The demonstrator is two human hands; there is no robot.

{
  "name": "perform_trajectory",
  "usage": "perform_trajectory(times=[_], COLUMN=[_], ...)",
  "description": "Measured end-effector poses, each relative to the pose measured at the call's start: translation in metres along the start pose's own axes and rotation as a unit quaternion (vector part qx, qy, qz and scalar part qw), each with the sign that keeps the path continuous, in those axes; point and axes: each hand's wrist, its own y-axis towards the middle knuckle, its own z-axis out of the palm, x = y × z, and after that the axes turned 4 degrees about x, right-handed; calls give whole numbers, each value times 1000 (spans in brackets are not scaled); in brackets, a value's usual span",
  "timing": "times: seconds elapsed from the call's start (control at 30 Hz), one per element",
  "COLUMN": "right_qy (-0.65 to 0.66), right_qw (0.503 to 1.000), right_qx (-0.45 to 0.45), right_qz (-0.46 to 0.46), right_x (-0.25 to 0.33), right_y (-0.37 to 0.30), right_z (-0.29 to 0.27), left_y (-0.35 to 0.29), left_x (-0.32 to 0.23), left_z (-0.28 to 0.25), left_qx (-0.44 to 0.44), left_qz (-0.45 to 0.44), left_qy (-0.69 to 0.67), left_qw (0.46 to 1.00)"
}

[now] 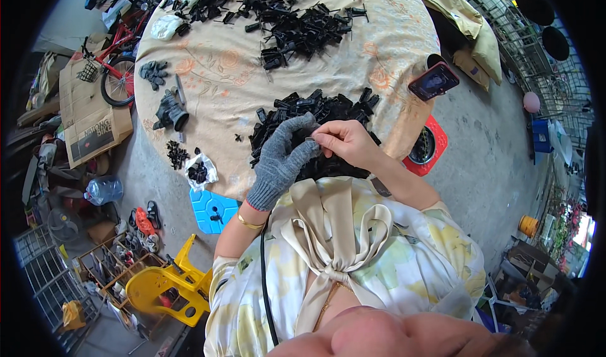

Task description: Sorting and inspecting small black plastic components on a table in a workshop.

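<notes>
My left hand [276, 164], in a grey knitted glove, is closed around a small black plastic part [305, 134], mostly hidden by the fingers. Bare and pinched, my right hand [346, 144] meets the left fingertips at that part; what sits between its thumb and finger is too small to make out. Both hands are over a pile of black plastic parts [344, 110] at the table's near edge. Left of the pile lie a cluster of tiny black pieces [177, 154] and a white plastic bag [209, 168] with more small black pieces in it.
A larger heap of black parts [309, 32] covers the far side of the cloth-covered table [214, 105]. Dark gloves [170, 111] and a slim tool [180, 89] lie left. A phone [433, 81] stands right. Blue [211, 209], red [435, 146] and yellow stools [167, 287] surround me.
</notes>
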Motion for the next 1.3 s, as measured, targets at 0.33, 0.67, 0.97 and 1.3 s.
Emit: perform_trajectory(times=[0.33,0.67,0.97,1.3], right_qy=[-8,-404,-657,-603], right_qw=[999,914,727,777], right_qx=[16,1,-189,-115], right_qz=[27,-44,-67,-142], right_x=[-11,-20,-95,-50], right_y=[17,131,245,177], right_z=[5,-60,-80,-81], left_y=[1,6,-2,3], left_x=[13,24,21,2], left_z=[-9,-26,-19,-22], left_qx=[-68,-93,-36,25], left_qz=[200,217,175,195], left_qy=[308,427,447,434], left_qw=[928,873,876,879])
